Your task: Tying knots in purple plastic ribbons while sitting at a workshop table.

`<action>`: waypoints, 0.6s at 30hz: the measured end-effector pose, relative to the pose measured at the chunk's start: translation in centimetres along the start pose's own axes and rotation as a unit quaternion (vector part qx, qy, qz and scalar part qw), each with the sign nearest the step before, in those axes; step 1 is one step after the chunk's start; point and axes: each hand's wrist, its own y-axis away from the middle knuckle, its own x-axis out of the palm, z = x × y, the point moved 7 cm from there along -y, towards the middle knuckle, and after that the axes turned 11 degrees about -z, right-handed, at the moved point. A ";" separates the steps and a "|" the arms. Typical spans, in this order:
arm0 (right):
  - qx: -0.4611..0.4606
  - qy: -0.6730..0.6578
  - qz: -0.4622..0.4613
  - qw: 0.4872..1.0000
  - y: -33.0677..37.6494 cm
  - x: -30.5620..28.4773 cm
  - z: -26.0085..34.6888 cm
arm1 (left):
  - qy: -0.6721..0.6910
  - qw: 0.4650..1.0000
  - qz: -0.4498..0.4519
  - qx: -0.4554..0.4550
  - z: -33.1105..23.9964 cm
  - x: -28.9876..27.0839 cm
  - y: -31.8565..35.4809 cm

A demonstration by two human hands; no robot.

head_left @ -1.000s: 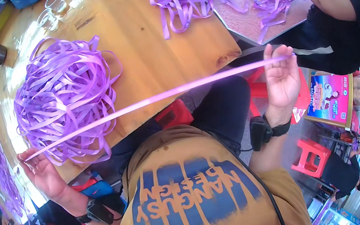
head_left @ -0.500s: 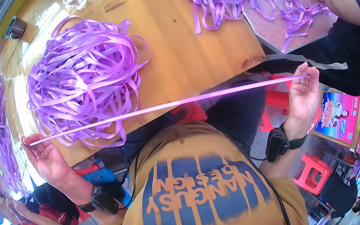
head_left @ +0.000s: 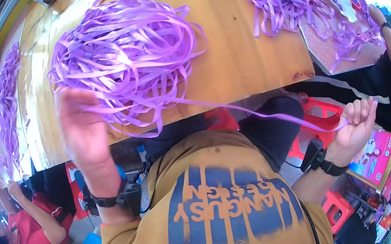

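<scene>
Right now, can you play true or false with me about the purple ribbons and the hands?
1. The right hand pinches a purple ribbon strand. True.
2. The big ribbon pile is green. False: it is purple.
3. The left hand is raised at the ribbon pile's edge. True.
4. The ribbon pile lies on the floor. False: it lies on the wooden table.
5. Both wrists are bare. False: each wears a black band.
</scene>
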 end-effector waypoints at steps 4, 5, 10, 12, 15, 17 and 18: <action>0.019 0.202 0.112 0.973 4.7 5.2 -5.1 | -0.191 0.949 0.194 -0.158 6.2 5.2 5.8; -0.003 0.298 0.149 0.943 6.8 7.2 -6.9 | -0.244 0.930 0.248 -0.115 7.0 6.5 6.7; 0.138 0.293 0.283 0.903 11.0 10.8 -10.4 | -0.339 0.868 0.353 -0.087 9.0 11.0 9.7; 0.132 0.293 0.304 0.897 11.4 10.9 -10.9 | -0.353 0.848 0.392 -0.055 9.1 11.2 9.9; 0.137 0.300 0.334 0.883 11.9 10.7 -11.4 | -0.364 0.837 0.407 -0.040 9.5 11.0 10.1; 0.151 0.308 0.352 0.871 12.2 10.7 -11.7 | -0.363 0.837 0.406 -0.051 9.9 10.7 10.3; 0.152 0.307 0.353 0.871 12.3 10.6 -11.7 | -0.362 0.836 0.407 -0.062 10.1 10.6 10.3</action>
